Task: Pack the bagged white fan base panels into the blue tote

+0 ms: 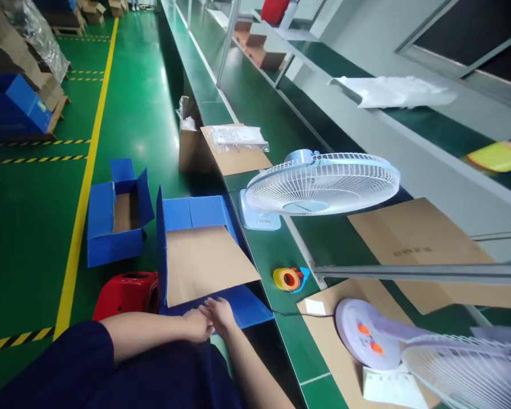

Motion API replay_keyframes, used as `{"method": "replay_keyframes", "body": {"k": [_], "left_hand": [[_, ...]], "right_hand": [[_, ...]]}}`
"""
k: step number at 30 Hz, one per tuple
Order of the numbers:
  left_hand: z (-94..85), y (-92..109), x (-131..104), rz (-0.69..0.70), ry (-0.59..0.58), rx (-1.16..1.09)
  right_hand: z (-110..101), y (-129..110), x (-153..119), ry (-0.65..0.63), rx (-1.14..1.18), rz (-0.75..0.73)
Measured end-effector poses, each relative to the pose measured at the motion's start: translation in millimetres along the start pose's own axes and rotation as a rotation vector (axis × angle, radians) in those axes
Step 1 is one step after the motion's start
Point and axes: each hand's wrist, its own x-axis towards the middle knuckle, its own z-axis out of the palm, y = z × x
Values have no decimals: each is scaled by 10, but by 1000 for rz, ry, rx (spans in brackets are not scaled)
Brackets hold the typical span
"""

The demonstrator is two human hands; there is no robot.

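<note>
Resting together on the near flap of the large blue carton [204, 255], the left hand [196, 325] and the right hand [220, 314] are lying side by side, fingers loosely curled and gripping nothing, merely touching the blue edge. The carton is standing on the floor just beside the green table [276, 255], its flaps spread and a brown cardboard sheet [206, 261] lying across the opening, so what is underneath is hidden. For a clean fold, both hands are probably best kept low on the flap, pressing evenly so the sheet is not shifting. A smaller blue carton [114, 216] is sitting farther left, open, showing only brown lining. A red case [125, 292] is lying near the person's arm. Beyond, a brown box [196, 147] is holding plastic wrapping, with a bagged sheet on its flap. On the table, a tape dispenser [290, 279] is lying between a pale blue fan [319, 182] and a lilac fan [409, 346].
</note>
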Motion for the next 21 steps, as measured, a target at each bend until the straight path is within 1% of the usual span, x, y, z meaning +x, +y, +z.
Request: {"method": "replay_keyframes", "body": {"k": [2, 3, 5, 8, 12, 16, 19, 21], "left_hand": [[-13, 0, -31, 20, -6, 39], [-22, 2, -40, 26, -4, 51], [-46, 10, -41, 28, -7, 65], [-88, 37, -27, 33, -13, 69], [-155, 96, -40, 30, 2, 67], [-268, 106, -41, 1, 28, 84], [-423, 54, 9, -1, 46, 118], [-564, 8, 58, 11, 66, 140]], "right_hand": [[-71, 35, 109, 15, -9, 82], [-111, 48, 137, 21, -2, 99], [-192, 78, 144, 24, 18, 86], [-311, 135, 64, 32, 67, 22], [-507, 204, -165, 50, 130, -60], [-782, 281, -480, 59, 196, -114], [-1007, 425, -697, 115, 223, -136], [-1138, 587, -801, 183, 223, -129]]}}
